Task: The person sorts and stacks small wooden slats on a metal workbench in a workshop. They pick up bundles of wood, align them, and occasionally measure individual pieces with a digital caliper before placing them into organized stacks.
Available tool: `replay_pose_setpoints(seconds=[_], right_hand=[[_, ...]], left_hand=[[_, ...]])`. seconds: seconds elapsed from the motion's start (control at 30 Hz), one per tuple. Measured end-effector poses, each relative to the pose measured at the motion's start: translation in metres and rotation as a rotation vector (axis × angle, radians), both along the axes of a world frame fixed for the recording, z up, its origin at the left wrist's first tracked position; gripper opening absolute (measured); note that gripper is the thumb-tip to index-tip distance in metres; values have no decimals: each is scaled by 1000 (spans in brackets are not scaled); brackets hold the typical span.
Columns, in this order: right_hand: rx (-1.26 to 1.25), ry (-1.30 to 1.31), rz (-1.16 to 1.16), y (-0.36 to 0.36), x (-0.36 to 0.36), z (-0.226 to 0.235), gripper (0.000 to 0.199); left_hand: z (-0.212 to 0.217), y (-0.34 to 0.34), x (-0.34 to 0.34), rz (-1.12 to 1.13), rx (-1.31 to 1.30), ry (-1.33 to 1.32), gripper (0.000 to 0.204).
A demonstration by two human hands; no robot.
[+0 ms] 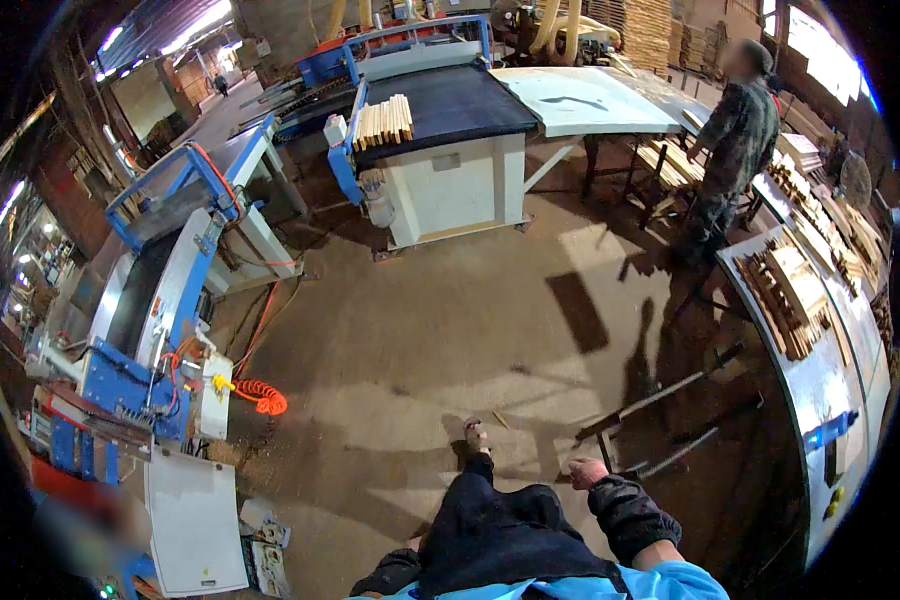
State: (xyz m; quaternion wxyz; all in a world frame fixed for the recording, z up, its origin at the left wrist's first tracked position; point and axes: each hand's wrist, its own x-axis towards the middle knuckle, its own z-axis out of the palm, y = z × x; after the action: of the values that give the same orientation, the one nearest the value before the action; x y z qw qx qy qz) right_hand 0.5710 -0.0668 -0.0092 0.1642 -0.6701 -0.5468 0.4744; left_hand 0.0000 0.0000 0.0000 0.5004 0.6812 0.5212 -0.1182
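Observation:
My right hand (587,472) hangs in front of my dark sleeve cover, its fingers curled in with nothing showing in them. In the picture it is closest to a low metal frame (610,432) on the floor, and I cannot make out any contact. Of my left hand (415,543), only a sliver shows beside my dark apron (505,535); its fingers are hidden. One foot (476,437) is forward on the concrete floor (410,340), close to a small wood scrap (501,420).
Ahead stands a conveyor machine (455,190) with wood strips (384,121) on its edge. A blue-and-white machine (160,300) with a coiled orange hose (263,397) is at left. At right, a person (735,150) stands near a long table (785,400) bearing stacked wood pieces (795,290).

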Motion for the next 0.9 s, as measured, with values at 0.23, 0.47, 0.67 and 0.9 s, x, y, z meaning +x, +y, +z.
replay_pose_setpoints(seconds=[0.23, 0.47, 0.67, 0.9], right_hand=[[-238, -576, 133, 96, 78, 46, 29], [-143, -479, -67, 234, 92, 64, 34], [-342, -399, -85, 291, 134, 36, 37], [-460, -325, -265, 353, 267, -30, 36]], left_hand=[[-15, 204, 98, 443, -615, -157, 62], [55, 506, 195, 892, -475, -121, 43], [71, 657, 338, 844, -602, -409, 21], [38, 728, 477, 371, -184, 104, 48]])
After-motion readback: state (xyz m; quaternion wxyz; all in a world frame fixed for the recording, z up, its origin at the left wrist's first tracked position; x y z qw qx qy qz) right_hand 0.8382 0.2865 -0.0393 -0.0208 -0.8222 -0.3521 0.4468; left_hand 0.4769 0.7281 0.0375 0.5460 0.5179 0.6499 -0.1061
